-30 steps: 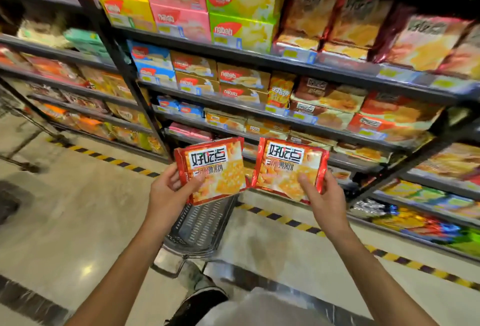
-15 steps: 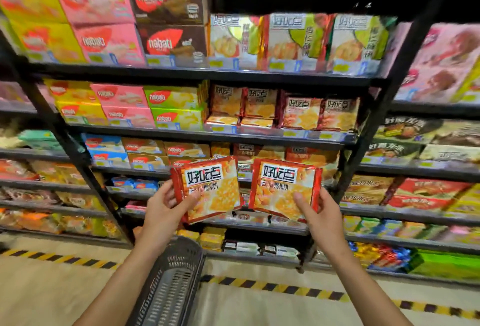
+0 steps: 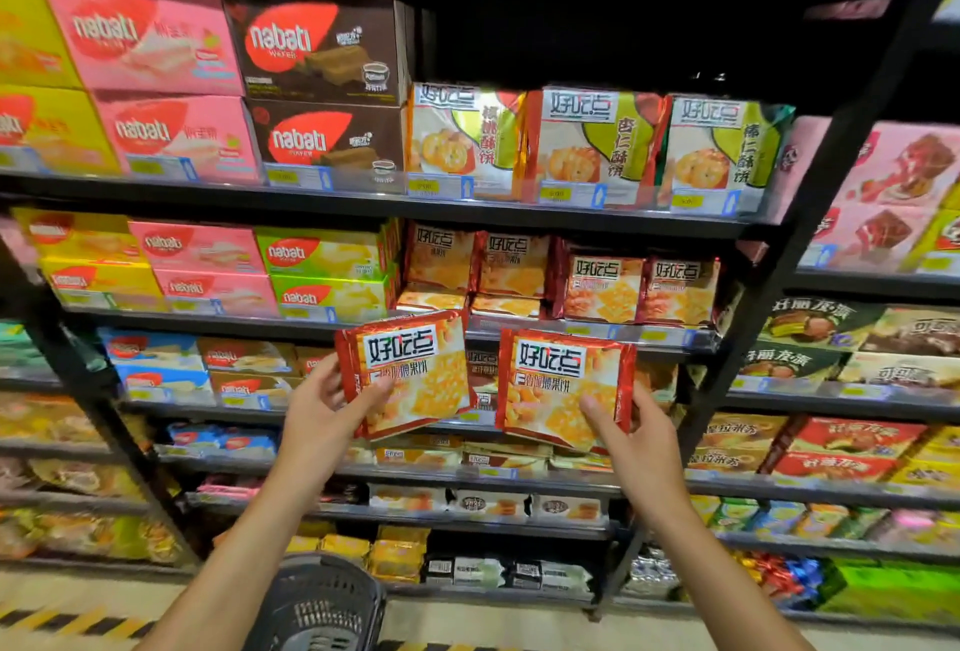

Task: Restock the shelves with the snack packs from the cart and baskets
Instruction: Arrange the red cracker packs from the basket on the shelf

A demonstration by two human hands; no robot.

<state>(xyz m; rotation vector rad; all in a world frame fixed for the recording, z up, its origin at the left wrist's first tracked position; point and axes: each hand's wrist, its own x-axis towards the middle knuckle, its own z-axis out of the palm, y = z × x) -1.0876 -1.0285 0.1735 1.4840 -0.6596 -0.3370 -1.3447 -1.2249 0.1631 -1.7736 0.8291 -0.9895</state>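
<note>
left hand [image 3: 317, 409] pinches one red cracker pack [image 3: 408, 372], right hand [image 3: 631, 435] another [image 3: 563, 385]; light, crinkly, brittle inside, so i hold edges.

Two bare forearms, left hand [image 3: 317, 416], right hand [image 3: 631, 435], sleeveless
</note>
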